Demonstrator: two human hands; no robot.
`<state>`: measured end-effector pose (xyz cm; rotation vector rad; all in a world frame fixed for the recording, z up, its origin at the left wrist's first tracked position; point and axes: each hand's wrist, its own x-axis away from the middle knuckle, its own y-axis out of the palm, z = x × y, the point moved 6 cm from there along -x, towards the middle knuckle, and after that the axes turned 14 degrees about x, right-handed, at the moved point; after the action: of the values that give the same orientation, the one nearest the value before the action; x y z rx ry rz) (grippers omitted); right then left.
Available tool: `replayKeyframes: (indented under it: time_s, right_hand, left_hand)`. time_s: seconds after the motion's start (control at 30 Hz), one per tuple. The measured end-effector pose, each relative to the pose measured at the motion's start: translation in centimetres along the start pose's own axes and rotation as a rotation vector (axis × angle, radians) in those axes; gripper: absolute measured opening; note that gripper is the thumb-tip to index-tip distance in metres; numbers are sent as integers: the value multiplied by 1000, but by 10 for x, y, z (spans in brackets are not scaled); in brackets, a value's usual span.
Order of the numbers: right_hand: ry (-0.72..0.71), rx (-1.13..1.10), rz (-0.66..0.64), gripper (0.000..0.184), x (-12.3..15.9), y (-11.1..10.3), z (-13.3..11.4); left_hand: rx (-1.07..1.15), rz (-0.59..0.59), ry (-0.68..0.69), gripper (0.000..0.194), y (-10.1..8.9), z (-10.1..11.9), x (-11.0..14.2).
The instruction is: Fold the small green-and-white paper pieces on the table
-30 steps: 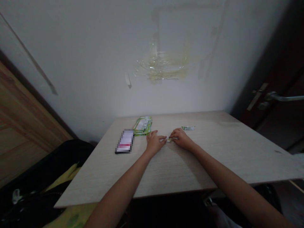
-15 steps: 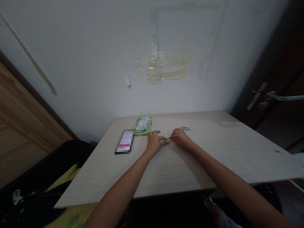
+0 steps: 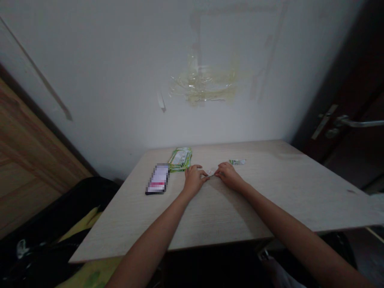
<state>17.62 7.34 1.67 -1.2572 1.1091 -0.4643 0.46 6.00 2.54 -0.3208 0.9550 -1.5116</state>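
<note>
From here I see the left hand (image 3: 194,180) and right hand (image 3: 228,176) pinching a small wrapper (image 3: 211,173); packets (image 3: 181,157) lie just beyond the left, a phone (image 3: 158,179) farther left.

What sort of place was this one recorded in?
Probably a small room in a home or dormitory, though I can't be sure which: a plain table stands against a wall marked with old tape, and there's a door with a lever handle.

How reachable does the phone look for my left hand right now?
Probably yes: the phone lies just left of your left hand with nothing visible between them, though your fingers seem occupied by a small scrap.
</note>
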Motion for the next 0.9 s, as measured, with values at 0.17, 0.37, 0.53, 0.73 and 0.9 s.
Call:
replayKeyframes:
  time_s: [0.17,0.37,0.53,0.73,0.9]
  right_hand:
    - [50,-2,-8,17,-1,3,1]
    - [174,-20,-14,18,1,8,7]
    - [278,-33,-58,21,2,11,11]
    - [331,11,-80,25,1,12,11]
    - [382,49,-93,26,-1,11,6]
  left_hand:
    - [34,47,-18,9,0,-4,-2]
    - [29,72,-40,13,1,-8,-3]
    - [-9,71,-69,18,1,-6,-3]
    - [-43,86,-112,21,3,-3,-3]
    - [-71,100,-115,22,6,-4,-3]
